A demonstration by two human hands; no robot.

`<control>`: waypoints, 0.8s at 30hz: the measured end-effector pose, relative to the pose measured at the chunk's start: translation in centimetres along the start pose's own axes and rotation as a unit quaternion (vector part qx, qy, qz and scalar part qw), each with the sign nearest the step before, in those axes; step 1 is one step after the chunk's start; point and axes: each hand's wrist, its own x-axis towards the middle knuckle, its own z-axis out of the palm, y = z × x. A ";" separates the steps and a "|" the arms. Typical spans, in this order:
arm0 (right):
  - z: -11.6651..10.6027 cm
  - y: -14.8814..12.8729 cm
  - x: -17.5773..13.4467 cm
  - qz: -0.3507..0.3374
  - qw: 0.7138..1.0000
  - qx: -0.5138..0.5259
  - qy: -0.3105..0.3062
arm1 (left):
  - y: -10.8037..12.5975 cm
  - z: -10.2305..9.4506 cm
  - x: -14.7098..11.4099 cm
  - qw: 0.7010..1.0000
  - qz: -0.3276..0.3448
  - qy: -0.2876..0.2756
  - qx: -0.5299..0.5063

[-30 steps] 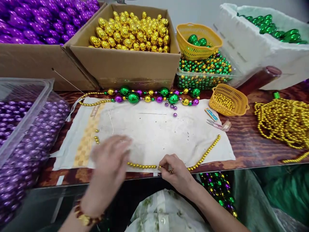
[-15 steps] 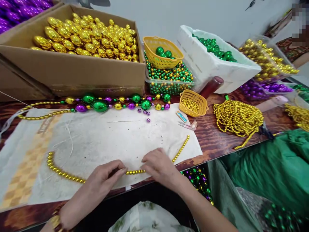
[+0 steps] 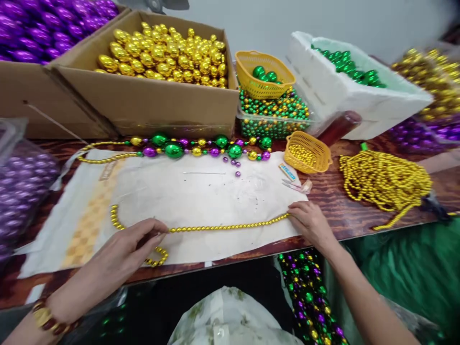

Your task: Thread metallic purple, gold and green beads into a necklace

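Left hand [image 3: 124, 249] pinching gold bead strand [image 3: 230, 227] between thumb and fingertips, loose end curling by the hand. Strand runs nearly straight rightward over white cloth [image 3: 201, 201]. Right hand [image 3: 312, 225] has fingers together at its right end, can't tell if pinching; gold bead bundle [image 3: 384, 182] beyond.
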 end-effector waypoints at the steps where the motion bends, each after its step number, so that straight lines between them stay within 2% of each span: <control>1: 0.1 0.0 -0.1 -0.005 1.000 0.002 0.004 | -0.2 -0.5 -0.2 0.999 -0.004 -0.038 0.008; 3: 0.2 0.0 -0.1 -0.014 1.000 -0.006 0.020 | -0.6 -1.7 -0.7 0.996 -0.013 -0.082 0.017; 6: 0.0 -0.7 0.0 -0.034 0.997 -0.027 0.062 | -1.7 -3.9 -1.6 0.997 -0.030 -0.072 0.005; 8: -0.2 -2.2 0.1 -0.063 0.996 -0.001 0.065 | -2.8 -5.9 -2.7 0.996 -0.057 -0.071 -0.025; 12: 0.1 -7.5 0.8 -0.132 0.988 0.082 0.011 | -5.3 -10.8 -6.2 0.992 -0.117 -0.049 -0.020; 16: 1.4 -13.7 1.8 -0.167 0.974 0.143 -0.054 | -6.4 -14.6 -9.6 0.989 -0.105 0.012 0.100; 19: 2.7 -16.8 2.3 -0.180 0.964 0.169 -0.102 | -6.4 -14.9 -10.7 0.970 -0.068 0.025 0.230; 22: 3.8 -17.6 2.1 -0.180 0.960 0.173 -0.128 | -6.3 -13.0 -11.0 0.927 -0.034 -0.023 0.374; 24: 4.2 -17.4 1.8 -0.175 0.960 0.173 -0.135 | -6.4 -11.1 -11.1 0.898 -0.038 -0.051 0.436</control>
